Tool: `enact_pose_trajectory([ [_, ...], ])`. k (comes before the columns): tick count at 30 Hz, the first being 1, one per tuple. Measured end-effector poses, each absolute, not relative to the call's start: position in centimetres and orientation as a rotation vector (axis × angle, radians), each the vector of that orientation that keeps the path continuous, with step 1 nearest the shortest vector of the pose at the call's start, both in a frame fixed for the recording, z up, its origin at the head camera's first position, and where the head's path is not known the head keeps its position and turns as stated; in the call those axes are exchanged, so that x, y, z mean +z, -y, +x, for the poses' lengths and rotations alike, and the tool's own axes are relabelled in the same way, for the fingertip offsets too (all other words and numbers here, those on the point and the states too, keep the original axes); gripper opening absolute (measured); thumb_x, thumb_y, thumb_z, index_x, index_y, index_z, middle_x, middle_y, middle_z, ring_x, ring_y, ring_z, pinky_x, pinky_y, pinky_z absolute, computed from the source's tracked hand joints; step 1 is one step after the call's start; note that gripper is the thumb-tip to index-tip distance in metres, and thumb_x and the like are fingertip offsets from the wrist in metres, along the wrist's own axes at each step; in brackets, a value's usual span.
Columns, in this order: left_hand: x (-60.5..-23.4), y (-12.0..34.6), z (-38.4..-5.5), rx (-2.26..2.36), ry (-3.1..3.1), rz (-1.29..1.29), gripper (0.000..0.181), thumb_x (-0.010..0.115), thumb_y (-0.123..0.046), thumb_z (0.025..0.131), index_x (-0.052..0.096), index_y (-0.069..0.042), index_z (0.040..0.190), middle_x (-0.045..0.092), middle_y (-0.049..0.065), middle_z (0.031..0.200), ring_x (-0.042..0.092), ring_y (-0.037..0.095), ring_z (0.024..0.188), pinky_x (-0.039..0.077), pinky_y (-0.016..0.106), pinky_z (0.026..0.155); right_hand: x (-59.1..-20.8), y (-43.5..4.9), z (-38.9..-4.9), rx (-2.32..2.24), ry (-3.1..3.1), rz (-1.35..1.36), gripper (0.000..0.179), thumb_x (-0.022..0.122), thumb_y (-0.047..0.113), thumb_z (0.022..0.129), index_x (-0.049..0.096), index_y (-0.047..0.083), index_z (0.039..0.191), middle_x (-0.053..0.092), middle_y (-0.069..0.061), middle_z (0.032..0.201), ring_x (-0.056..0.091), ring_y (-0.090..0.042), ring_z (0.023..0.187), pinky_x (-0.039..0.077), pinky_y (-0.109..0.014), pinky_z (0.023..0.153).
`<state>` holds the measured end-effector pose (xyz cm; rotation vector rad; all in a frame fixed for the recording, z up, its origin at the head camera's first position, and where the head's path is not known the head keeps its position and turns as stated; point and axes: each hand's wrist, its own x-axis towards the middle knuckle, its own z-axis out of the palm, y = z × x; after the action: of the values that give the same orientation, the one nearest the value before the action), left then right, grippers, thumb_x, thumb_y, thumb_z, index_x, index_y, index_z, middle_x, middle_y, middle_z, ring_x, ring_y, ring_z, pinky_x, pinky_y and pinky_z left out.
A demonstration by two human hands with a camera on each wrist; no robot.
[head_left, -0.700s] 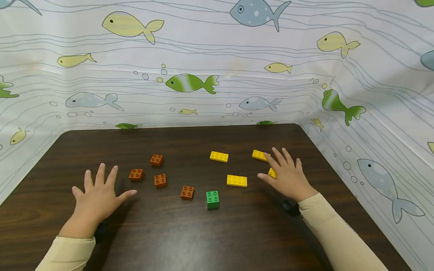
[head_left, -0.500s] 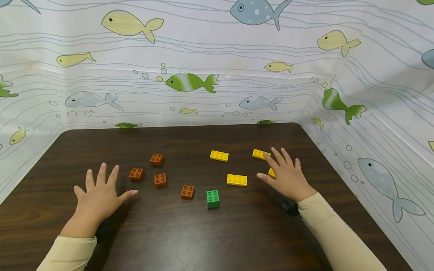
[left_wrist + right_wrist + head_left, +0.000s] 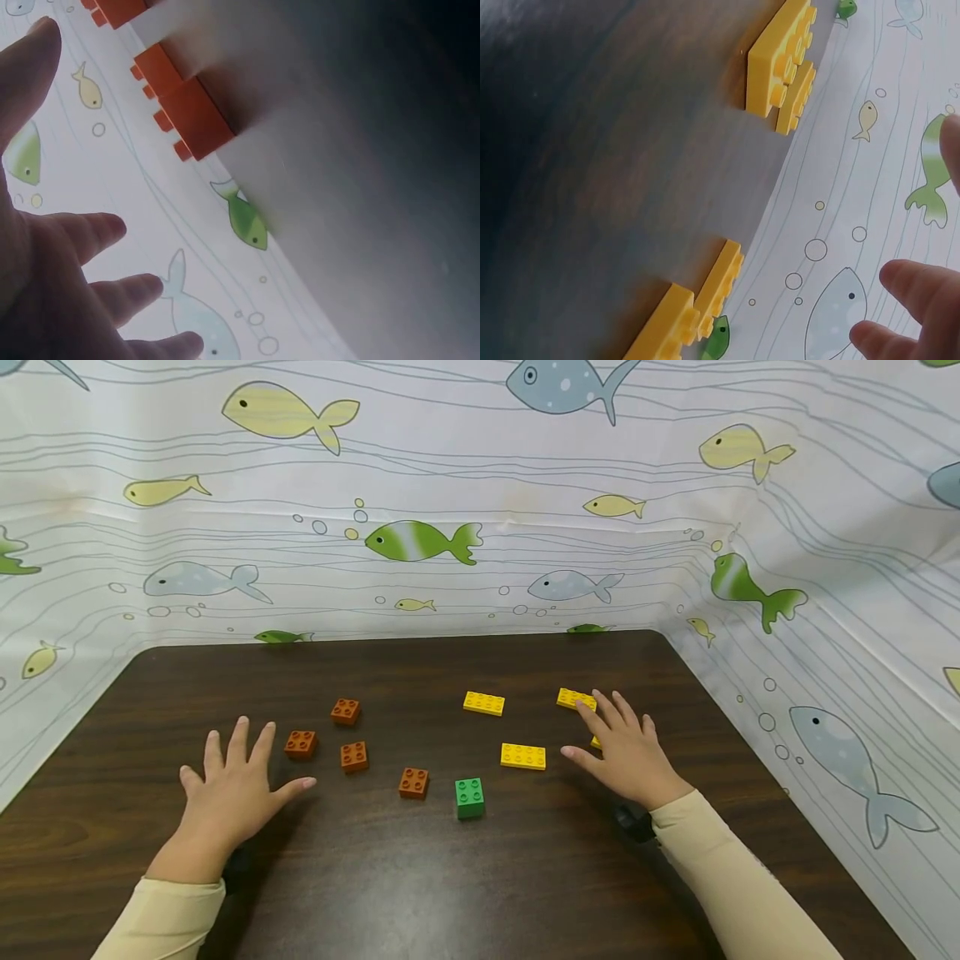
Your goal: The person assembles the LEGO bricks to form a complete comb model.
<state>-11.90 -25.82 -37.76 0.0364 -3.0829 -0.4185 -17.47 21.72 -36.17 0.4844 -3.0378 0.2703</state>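
My left hand (image 3: 236,797) hovers over the left side of the dark table with its fingers spread, holding nothing. Just to its right sits an orange-brown toy brick (image 3: 301,744), the nearest of several such square bricks. On the right, my right hand (image 3: 632,762) is spread in the same way over yellow toy bricks. Its fingers overlap one long yellow brick (image 3: 573,697) in the head view and largely hide another below them. Left of its thumb lies a third yellow brick (image 3: 523,757). In the right wrist view, fingertips (image 3: 900,277) stand apart from the yellow bricks (image 3: 772,64).
A green brick (image 3: 469,798) stands at the middle of the table (image 3: 420,885), beside an orange-brown brick (image 3: 414,783). Another yellow brick (image 3: 483,703) lies farther back. A white fish-print sheet (image 3: 435,460) rises behind the table and along its sides.
My left hand has drifted to the right, closer to the orange-brown bricks. My right hand has shifted slightly left, covering more of the nearest yellow brick. The bricks stay in place.
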Motion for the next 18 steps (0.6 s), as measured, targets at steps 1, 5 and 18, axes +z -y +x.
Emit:
enact_pose_trajectory([
  [1,-37.7,25.7,-11.9,-0.422,3.080,0.032,0.107,0.056,-0.070,0.082,0.016,0.003,0.151,0.000,0.037,0.152,-0.004,0.064,0.133,0.003,0.083,0.091,-36.3,-21.7,-17.5,0.277,3.037,0.485,0.079,0.054,0.056,0.091,0.030,0.012,0.152,0.018,-0.017,0.158,0.010,-0.043,0.144,0.013,-0.074,0.103],
  [5,-37.6,25.2,-12.0,-0.443,3.072,0.016,0.107,0.057,-0.069,0.082,0.016,0.003,0.151,0.000,0.036,0.153,-0.003,0.063,0.134,0.003,0.083,0.091,-36.5,-21.4,-17.4,0.313,3.033,0.494,0.079,0.055,0.056,0.091,0.030,0.012,0.152,0.019,-0.017,0.158,0.011,-0.042,0.144,0.013,-0.073,0.103],
  [18,-37.0,23.0,-12.7,-0.499,3.016,-0.082,0.104,0.064,-0.062,0.082,0.020,0.001,0.151,0.008,0.033,0.154,0.005,0.058,0.137,0.008,0.080,0.095,-36.8,-20.5,-17.2,0.441,2.965,0.589,0.077,0.055,0.054,0.092,0.031,0.011,0.151,0.025,-0.016,0.156,0.018,-0.041,0.143,0.020,-0.070,0.103],
])
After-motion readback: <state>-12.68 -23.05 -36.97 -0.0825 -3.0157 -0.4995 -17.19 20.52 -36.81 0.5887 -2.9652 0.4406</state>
